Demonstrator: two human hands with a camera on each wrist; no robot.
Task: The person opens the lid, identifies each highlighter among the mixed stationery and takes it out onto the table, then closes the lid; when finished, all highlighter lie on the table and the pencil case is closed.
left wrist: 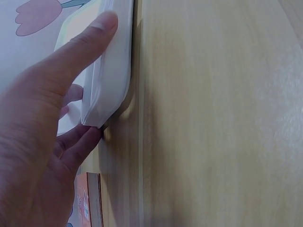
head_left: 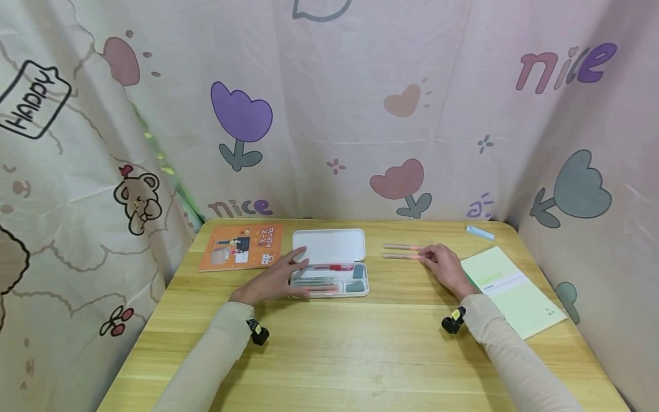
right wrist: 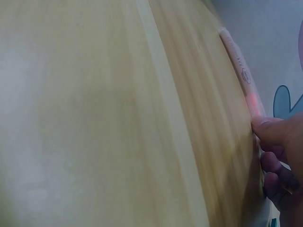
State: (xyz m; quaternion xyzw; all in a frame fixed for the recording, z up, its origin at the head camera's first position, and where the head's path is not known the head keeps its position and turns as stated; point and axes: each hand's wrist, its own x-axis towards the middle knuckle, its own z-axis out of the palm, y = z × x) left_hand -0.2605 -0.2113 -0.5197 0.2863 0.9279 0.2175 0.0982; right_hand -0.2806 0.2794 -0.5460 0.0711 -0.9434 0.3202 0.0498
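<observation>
An open white pencil case [head_left: 329, 246] lies on the table with its lid folded back. Inside it are a red pen [head_left: 340, 268], several other pens and grey pieces at the right end. My left hand [head_left: 278, 277] grips the case's left end, its thumb on the front wall in the left wrist view and other fingers at the end and back. To the right, two slim pale pink pens [head_left: 400, 257] lie side by side. With thumb and fingertips my right hand [head_left: 445, 266] pinches the right end of the nearer pen; its hold on the farther one is unclear.
An orange booklet [head_left: 210, 257] lies left of the case. At the right, a pale green notebook [head_left: 515, 292] sits partly under the right forearm. Behind it lies a small light-blue strip [head_left: 480, 233]. Printed curtain [head_left: 319, 114] surrounds the wooden table [head_left: 360, 349].
</observation>
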